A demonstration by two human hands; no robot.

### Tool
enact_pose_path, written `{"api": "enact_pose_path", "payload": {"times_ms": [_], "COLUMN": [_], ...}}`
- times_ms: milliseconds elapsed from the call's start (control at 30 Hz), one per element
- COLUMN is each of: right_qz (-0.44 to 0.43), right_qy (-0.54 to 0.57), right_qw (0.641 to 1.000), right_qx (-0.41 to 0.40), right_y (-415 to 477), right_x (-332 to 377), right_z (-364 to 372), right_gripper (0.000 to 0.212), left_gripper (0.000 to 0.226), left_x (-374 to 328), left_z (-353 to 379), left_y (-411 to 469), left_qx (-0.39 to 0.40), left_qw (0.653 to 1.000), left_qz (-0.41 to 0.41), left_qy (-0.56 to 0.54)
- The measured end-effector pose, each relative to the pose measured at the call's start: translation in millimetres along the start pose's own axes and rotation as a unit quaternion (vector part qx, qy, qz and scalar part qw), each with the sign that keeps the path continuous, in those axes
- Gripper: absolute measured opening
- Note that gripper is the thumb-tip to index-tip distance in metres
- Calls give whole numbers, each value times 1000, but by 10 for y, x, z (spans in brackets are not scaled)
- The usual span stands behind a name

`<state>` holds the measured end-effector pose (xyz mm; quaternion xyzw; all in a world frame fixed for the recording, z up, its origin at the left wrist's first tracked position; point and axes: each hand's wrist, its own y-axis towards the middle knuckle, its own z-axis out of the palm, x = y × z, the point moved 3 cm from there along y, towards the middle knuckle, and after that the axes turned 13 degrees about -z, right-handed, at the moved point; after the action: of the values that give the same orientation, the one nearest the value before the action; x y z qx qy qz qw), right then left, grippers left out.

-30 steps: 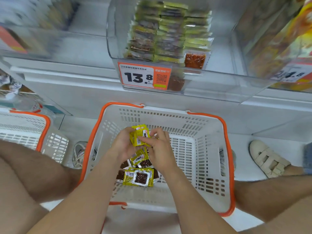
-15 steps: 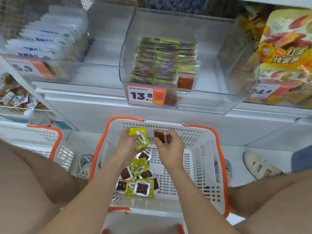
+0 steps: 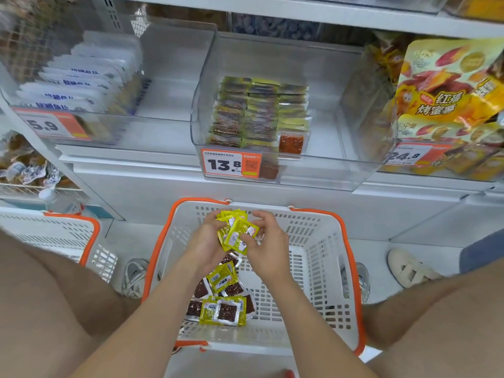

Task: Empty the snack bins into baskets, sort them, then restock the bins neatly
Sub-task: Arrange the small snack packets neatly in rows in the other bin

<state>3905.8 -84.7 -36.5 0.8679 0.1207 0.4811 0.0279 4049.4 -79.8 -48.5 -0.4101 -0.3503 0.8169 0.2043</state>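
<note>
Above white basket (image 3: 313, 233), yellow packets (image 3: 236, 236), long axes diagonal.

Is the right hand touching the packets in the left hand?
Touching. Head view: the right hand pinches the edge of the packets, which the left hand grips from the other side.

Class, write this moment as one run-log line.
left hand: holds packets | right hand: pinches same packets | basket: loose packets inside | bin: part stocked
</note>
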Motion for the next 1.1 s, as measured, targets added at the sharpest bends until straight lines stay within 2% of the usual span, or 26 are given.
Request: {"api": "enact_pose_path", "payload": {"times_ms": [100,167,233,300,433,467,533,600,667,700,767,833,867,933,1000,1100], "right_qz": [-32,-39,-18,13,64,58,22,-26,-48,-60,-68,-101,-150,-260,-327,-359], "right_qy": [-37,-34,-28,-2,117,136,120,49,16,24,120,195,174,63,-1,-10], "right_qw": [997,996,998,999,990,987,989,994,996,996,989,974,973,963,942,931], "right_qx": [61,67,62,36,-51,-68,-79,-92,-73,-53,-49,-49,-28,42,74,71], "right_y": [35,44,45,11,-170,-191,-186,-105,-3,47,182,297,337,415,534,708], "right_x": [51,121,136,216,534,621,787,945,1160,1263,1376,1421,1487,1626,1646,1638], "right_z": [-37,-81,-106,-105,-58,-101,-270,-491,-749,-883,-1144,-1415,-1521,-1621,-1700,-1840], "right_gripper": [40,50,66,68,29,25,32,44,44,40,42,64,77,94,87,56], "left_gripper": [29,27,45,57,34,31,28,28,26,28,35,38,36,30,32,41], "left_x": [3,-15,-45,-102,-211,-228,-280,-359,-473,-546,-728,-916,-1001,-1148,-1282,-1426], "left_z": [65,84,93,151,544,629,774,900,1011,1042,1081,1142,1190,1278,1340,1420], "left_y": [-74,-132,-139,-190,-488,-558,-712,-860,-996,-1052,-1191,-1322,-1371,-1416,-1409,-1437], "left_qx": [-10,11,9,-14,22,39,74,120,148,157,175,197,204,199,195,165], "left_qw": [997,996,989,985,989,987,984,981,977,977,977,972,967,957,949,935], "left_qz": [0,6,28,60,103,114,128,124,118,111,85,75,81,98,101,95], "left_qy": [72,92,145,163,108,103,99,91,93,89,82,108,133,189,226,298]}}
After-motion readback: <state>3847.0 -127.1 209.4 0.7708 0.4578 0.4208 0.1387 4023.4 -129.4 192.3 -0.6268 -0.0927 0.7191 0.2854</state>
